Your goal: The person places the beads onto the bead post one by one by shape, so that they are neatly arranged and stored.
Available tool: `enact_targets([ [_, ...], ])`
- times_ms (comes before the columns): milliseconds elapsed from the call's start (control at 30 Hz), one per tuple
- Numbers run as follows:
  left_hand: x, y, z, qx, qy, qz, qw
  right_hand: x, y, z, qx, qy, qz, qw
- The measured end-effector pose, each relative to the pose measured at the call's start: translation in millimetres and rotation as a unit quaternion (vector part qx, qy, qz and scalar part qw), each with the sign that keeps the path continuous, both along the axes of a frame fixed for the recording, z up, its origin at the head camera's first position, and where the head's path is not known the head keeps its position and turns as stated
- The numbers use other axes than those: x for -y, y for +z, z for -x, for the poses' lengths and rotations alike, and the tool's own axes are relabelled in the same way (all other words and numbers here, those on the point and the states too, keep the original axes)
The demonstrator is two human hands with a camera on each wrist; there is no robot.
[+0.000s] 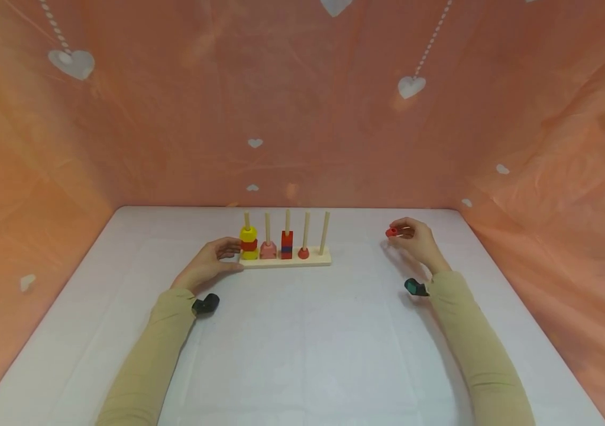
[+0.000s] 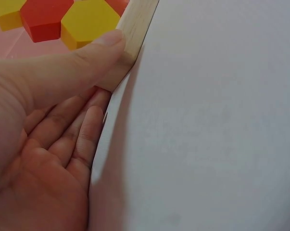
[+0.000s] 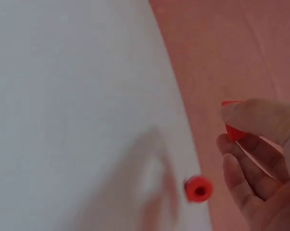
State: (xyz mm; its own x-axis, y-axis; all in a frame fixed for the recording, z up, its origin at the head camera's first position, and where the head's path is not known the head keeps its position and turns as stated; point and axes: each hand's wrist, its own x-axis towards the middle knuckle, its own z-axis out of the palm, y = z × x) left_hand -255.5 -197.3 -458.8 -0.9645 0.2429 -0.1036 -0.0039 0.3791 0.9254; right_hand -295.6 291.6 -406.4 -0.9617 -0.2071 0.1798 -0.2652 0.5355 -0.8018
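A wooden peg stacker [image 1: 286, 264] stands on the white table, its upright pegs set in a row. From left they bear yellow and red blocks [image 1: 249, 244], pink blocks [image 1: 268, 251], a red and blue stack [image 1: 287, 248] and a small red cone [image 1: 303, 253]; the rightmost peg is bare. My left hand [image 1: 209, 260] grips the stacker's left end, thumb on the base [image 2: 130, 38] in the left wrist view. Off to the right, my right hand [image 1: 416, 239] pinches a small red block [image 3: 235, 130]. Below it, the right wrist view shows a red bead [image 3: 199, 188] with a hole.
The white table [image 1: 302, 343] meets an orange-pink cloth backdrop [image 1: 302, 106] with white hearts at the back and sides. Dark wrist devices [image 1: 206, 305] sit at both cuffs. Whether the holed red bead rests on the table I cannot tell.
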Motion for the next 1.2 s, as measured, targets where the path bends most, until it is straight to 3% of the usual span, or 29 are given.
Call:
enact_targets([
  [200, 0.0, 2.3, -0.8, -0.002, 0.000, -0.002, 1.0000, 34.4, 47.5, -18.6, -0.044, 0.032, 0.020, 0.9983],
  [533, -0.2, 3.1, -2.3, 0.005, 0.000, -0.002, 1.0000, 85.1, 79.6, -22.5, -0.117, 0.098, 0.091, 0.9841],
  [900, -0.6, 1.4, -2.9, 0.006, 0.003, -0.004, 1.0000, 140.2, 88.7, -23.7, -0.132, 0.184, 0.117, 0.9669],
  [1200, -3.5, 0.0, -3.0, 0.014, 0.003, -0.006, 0.9999, 161.1, 82.2, -23.5, -0.123, 0.200, 0.087, 0.9681],
])
